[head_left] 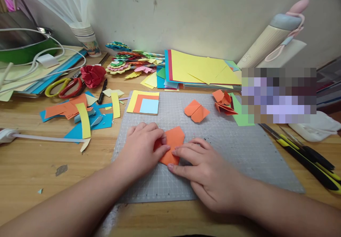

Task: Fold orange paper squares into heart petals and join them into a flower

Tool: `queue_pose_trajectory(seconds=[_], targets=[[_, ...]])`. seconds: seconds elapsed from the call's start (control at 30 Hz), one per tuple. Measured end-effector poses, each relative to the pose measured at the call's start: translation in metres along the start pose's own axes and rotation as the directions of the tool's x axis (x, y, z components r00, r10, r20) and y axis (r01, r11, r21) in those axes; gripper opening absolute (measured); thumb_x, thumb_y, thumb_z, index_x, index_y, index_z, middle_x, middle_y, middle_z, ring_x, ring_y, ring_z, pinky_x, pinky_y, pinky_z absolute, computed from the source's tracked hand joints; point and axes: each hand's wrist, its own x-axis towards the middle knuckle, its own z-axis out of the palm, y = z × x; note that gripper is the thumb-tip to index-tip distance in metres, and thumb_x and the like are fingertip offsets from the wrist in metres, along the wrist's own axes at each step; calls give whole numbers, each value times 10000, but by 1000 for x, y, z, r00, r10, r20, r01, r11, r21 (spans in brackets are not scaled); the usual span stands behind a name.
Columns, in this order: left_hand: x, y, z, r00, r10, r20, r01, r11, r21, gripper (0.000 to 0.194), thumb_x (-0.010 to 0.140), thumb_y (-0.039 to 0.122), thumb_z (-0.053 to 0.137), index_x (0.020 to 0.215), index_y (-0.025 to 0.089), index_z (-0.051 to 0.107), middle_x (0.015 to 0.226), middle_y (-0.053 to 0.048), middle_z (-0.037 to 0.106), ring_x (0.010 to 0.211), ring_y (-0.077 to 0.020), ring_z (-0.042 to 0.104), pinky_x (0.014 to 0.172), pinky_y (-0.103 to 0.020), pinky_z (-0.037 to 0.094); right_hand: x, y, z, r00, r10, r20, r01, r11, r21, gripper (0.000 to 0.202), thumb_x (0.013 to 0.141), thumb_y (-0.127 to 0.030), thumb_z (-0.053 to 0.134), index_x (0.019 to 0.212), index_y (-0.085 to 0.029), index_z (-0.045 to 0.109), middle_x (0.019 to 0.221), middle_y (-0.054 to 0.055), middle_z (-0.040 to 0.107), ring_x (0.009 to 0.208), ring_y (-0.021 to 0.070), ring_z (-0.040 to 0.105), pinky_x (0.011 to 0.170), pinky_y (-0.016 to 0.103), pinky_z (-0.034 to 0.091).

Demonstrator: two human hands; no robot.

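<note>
A folded piece of orange paper (pixel 176 137) lies on the grey cutting mat (pixel 239 166), with both my hands on it. My left hand (pixel 142 146) grips its left side, thumb on top and the other fingers curled at the edge. From the right, my right hand (pixel 205 171) touches the paper with its fingertips, the fingers stretched out and apart. Part of the paper's left side is hidden under my left hand. Just beyond sit an orange folded paper heart (pixel 196 111) and several other orange folded pieces (pixel 223 102).
Stacked paper squares (pixel 149 105) lie on the mat's far left. Left of it are paper scraps (pixel 85 118), a black pen (pixel 102 91), scissors (pixel 65 88) and a red paper flower (pixel 93 75). Coloured sheets (pixel 202 68) lie behind; utility knives (pixel 309 159) rest on the right.
</note>
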Motion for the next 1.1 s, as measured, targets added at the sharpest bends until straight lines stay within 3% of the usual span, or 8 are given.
queue_pose_trajectory(seconds=[0.17,0.47,0.77,1.0,1.1], targets=[[-2,-1,1,1000,18,-14,-18,1000,9,95,836,312,581,802,226,606,880,-6,619,874,-251,499,743,-410,319,2,2,4,1000,0,11,0,1000,-19,481,830,-137,421,1298,-166,529,1071,97,583,976,232,481,959,464,294],[-2,-2,4,999,16,-46,-16,1000,-3,86,825,308,603,794,229,618,861,-1,613,885,-246,498,755,-403,311,8,-8,2,997,-37,65,50,975,-215,385,882,-224,444,1233,-120,564,1057,87,590,986,249,455,1025,448,215],[0,-1,5,998,2,-68,-4,1000,-18,98,817,308,607,758,242,649,849,4,619,876,-246,497,753,-403,307,19,-13,8,999,-31,9,32,962,-271,290,959,-294,393,1113,-158,597,940,52,638,860,210,463,899,426,228],[-1,-2,7,997,-10,-79,7,999,-33,145,836,248,557,729,242,655,831,3,626,866,-238,502,755,-404,314,37,-22,17,1000,-3,23,7,981,-196,314,973,-287,356,941,-164,643,942,62,641,920,224,503,808,392,259],[-2,-2,6,997,-7,-77,4,999,-40,99,810,297,617,735,244,654,843,7,629,885,-243,508,762,-405,318,27,-24,17,1000,-19,13,21,982,-188,313,972,-301,378,1086,-145,624,981,74,636,945,229,505,869,405,242]])
